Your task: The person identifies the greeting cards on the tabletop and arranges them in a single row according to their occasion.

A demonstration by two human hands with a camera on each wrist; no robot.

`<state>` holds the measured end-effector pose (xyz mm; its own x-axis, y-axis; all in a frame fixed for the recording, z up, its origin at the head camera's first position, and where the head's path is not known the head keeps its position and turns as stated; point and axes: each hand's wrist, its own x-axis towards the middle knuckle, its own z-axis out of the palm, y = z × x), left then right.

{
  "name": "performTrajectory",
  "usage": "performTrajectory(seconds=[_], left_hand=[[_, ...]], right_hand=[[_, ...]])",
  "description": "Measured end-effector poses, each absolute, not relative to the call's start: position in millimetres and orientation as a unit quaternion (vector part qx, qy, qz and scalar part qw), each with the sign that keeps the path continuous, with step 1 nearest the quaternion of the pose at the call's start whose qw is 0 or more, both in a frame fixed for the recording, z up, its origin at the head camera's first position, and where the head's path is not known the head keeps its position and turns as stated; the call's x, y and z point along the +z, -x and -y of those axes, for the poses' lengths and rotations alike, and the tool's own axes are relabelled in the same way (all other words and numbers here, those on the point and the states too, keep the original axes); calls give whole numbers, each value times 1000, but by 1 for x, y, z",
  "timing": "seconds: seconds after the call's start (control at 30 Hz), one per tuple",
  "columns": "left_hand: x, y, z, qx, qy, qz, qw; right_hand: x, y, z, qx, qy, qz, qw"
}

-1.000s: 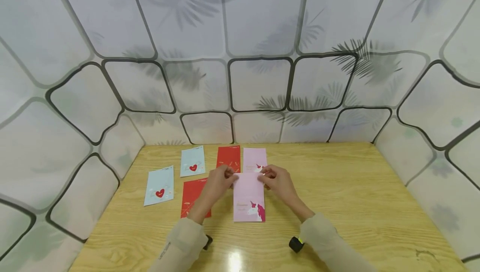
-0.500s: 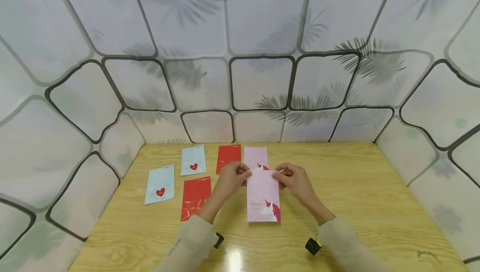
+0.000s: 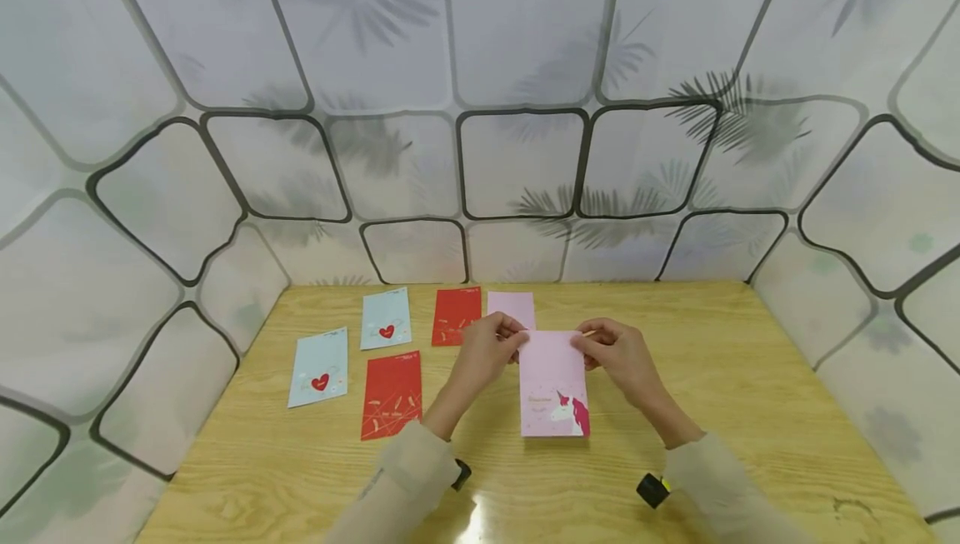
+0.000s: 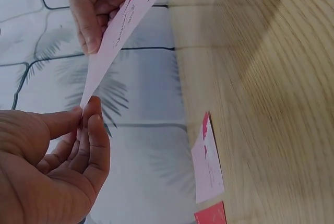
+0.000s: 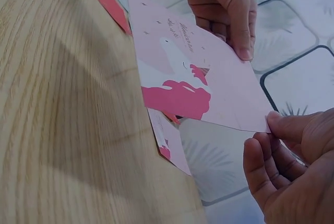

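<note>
A pink card with a unicorn point(image 3: 553, 386) hangs above the table between both hands. My left hand point(image 3: 485, 352) pinches its upper left corner between thumb and fingers. At the upper right corner, my right hand point(image 3: 621, 361) grips it the same way. The right wrist view shows the card's printed face, a white unicorn with a magenta mane point(image 5: 180, 70). Behind the held card, a second pink unicorn card point(image 3: 512, 304) lies on the table, its lower part covered in the head view. In the left wrist view that second card point(image 4: 207, 166) lies apart from the held one.
Two red cards point(image 3: 392, 394) and two light blue cards with red hearts point(image 3: 318, 367) lie on the wooden table point(image 3: 720, 377), left of the hands. A patterned cloth wall point(image 3: 517, 165) rises behind the table and along both sides.
Both hands have moved to the right, carrying the pink card with them, and it now stands slightly higher in view. The nearer red card has come fully out from behind the left arm.
</note>
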<state>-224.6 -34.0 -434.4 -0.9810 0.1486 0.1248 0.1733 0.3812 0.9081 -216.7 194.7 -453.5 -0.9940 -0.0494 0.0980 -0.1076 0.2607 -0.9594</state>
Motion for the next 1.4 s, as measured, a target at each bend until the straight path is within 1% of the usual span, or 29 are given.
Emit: performTrajectory(seconds=[0.5, 0.7, 1.0, 1.27, 1.4], left_hand=[[-427, 233, -7, -576, 131, 806, 33], [-428, 235, -24, -583, 124, 803, 28], [-434, 236, -54, -623, 124, 771, 36], [-439, 238, -80, -642, 117, 757, 30], [-441, 240, -89, -641, 119, 758, 16]], right_hand=[[-440, 214, -232, 577, -39, 815, 49], [-438, 214, -246, 556, -26, 829, 53], [-440, 214, -272, 525, -13, 848, 75], [-442, 213, -295, 512, -7, 855, 87], [-442, 215, -305, 501, -4, 861, 83]])
